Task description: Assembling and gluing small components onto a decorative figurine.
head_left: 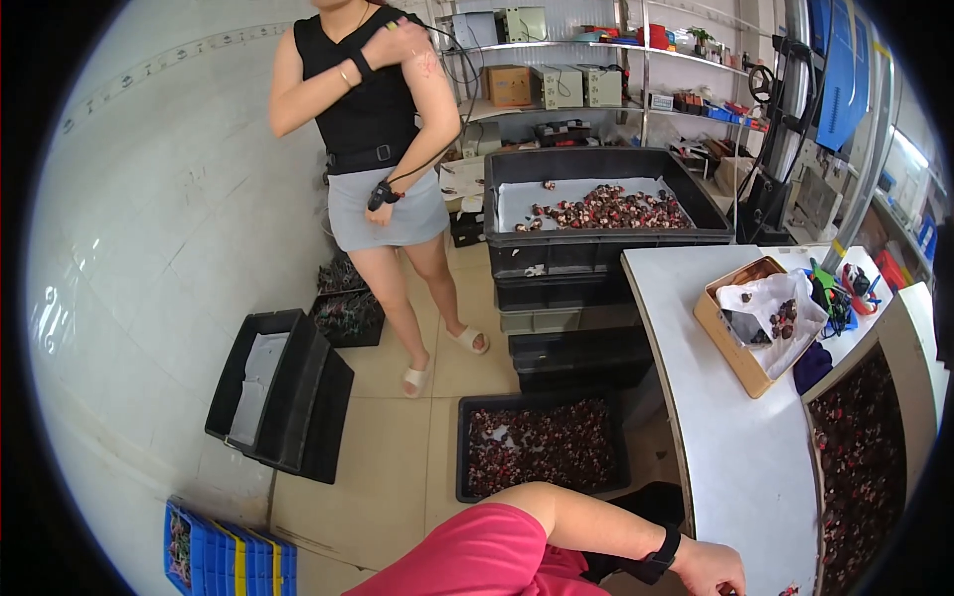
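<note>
My left hand is at the lower edge, over the white tabletop, with a black strap round its wrist. Its fingers curl together, and a small dark bit shows at the fingertips, too cut off to name. Just right of it, a small red-and-white piece lies at the table's edge. The bare forearm comes out of a pink sleeve. My right hand is out of view.
A tan box lined with white paper holds small dark-red parts. Beside the table is a bin of similar parts. More fill a black floor tray and a raised black crate. A person stands by the wall, near stacked black crates.
</note>
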{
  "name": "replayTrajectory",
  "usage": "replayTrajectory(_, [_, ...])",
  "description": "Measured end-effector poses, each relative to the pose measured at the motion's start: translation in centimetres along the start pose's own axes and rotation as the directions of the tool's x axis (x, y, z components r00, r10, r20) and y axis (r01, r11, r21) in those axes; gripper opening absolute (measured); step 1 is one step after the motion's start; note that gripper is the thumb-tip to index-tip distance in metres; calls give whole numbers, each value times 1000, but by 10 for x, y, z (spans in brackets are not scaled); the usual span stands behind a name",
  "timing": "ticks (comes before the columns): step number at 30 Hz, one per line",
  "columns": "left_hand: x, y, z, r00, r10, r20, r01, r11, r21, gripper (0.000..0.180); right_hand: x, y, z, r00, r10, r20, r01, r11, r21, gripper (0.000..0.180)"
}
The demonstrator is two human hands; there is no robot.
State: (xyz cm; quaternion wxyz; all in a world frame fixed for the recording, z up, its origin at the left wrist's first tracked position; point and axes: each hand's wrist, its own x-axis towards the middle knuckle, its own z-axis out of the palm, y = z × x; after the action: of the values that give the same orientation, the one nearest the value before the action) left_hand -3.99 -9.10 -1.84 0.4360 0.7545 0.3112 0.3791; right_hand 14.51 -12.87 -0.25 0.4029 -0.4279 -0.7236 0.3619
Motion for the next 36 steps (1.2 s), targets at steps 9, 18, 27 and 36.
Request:
replayTrajectory(9, [3, -12, 8, 999, 49, -17, -49, 999, -6, 32, -3, 5, -3, 1000, -16, -14, 15, 999, -39, 30])
replayTrajectory(18, [1, -2, 1, 1000, 8, 5, -8, 999, -44, 32, -1, -6, -2, 1000, 9, 28, -8, 999, -35, 30])
replayTrajectory(27, [4, -7, 5, 1000, 2, 13, -2, 1000, -5, 34, 1, -15, -4, 998, 41, 40, -40, 998, -39, 27])
replayTrajectory(36, [4, -10, 5, 999, 28, 22, -28, 999, -19, 37, 2, -26, -2, 997, 58, 55, -55, 998, -39, 29])
